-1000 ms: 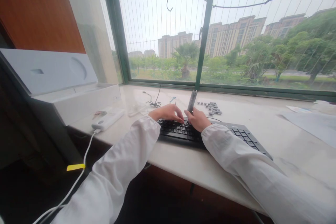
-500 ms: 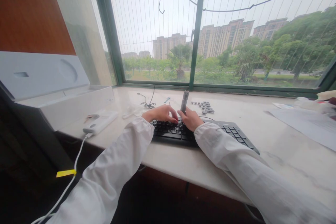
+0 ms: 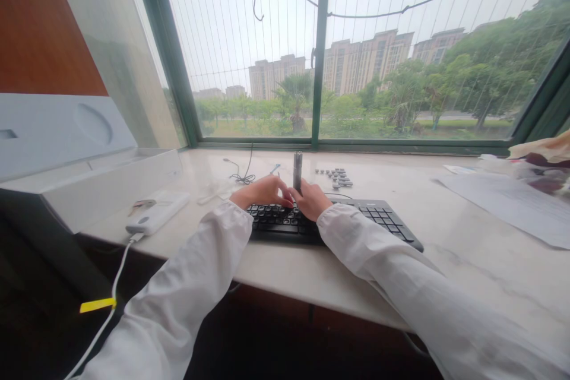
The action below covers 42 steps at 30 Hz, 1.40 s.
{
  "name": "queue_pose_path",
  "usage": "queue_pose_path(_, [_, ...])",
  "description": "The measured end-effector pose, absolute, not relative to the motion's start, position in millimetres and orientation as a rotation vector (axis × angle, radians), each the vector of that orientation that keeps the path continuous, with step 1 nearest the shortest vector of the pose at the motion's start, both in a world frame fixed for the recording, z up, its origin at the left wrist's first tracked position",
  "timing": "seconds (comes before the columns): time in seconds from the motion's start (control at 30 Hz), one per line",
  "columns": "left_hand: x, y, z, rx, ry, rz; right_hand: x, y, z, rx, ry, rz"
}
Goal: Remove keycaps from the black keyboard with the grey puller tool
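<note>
A black keyboard (image 3: 378, 219) lies on the pale marble sill, with several key positions on its left part bare of caps. My right hand (image 3: 312, 200) is wrapped round a dark, clear-sided cylindrical tool (image 3: 297, 167), which stands nearly upright over the keyboard's middle. Close beside it, my left hand (image 3: 263, 192) rests over the upper left keys, thumb and fingertips pinched together near the tool's lower end. Whatever lies between those fingertips is too small to make out. Behind the keyboard, small loose keycaps (image 3: 341, 178) sit in rows.
At the left are a white power strip (image 3: 155, 214) with a cable and an open white box (image 3: 57, 202). A coiled black cable (image 3: 244, 178) and a small blue item (image 3: 275, 167) lie behind my left hand. Papers (image 3: 512, 202) and plastic bags are at the right.
The whole view has shifted, so things appear further left. The tool in my right hand looks more upright. Both hands stay together over the keyboard.
</note>
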<state>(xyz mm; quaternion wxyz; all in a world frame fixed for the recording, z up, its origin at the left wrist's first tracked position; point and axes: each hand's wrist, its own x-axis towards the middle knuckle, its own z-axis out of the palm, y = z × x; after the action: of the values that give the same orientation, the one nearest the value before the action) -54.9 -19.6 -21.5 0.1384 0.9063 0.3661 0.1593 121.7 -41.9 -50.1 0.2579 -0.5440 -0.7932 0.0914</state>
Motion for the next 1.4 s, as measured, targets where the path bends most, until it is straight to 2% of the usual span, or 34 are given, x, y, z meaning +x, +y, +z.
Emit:
queue_pose_path(0.4, [-54,-18,-25,2.51,1.083,0.442,124,-40,-55,-1.49,-2.052,0.434])
queue_pose_path(0.93, [-57,-15,-29,2.514,1.003,0.459,124,-39,-54,-1.443,-2.1,0.326])
queue_pose_path(1.4, [-58,-13,-29,2.535,1.023,0.454,125,-32,-54,-1.46,-2.054,0.499])
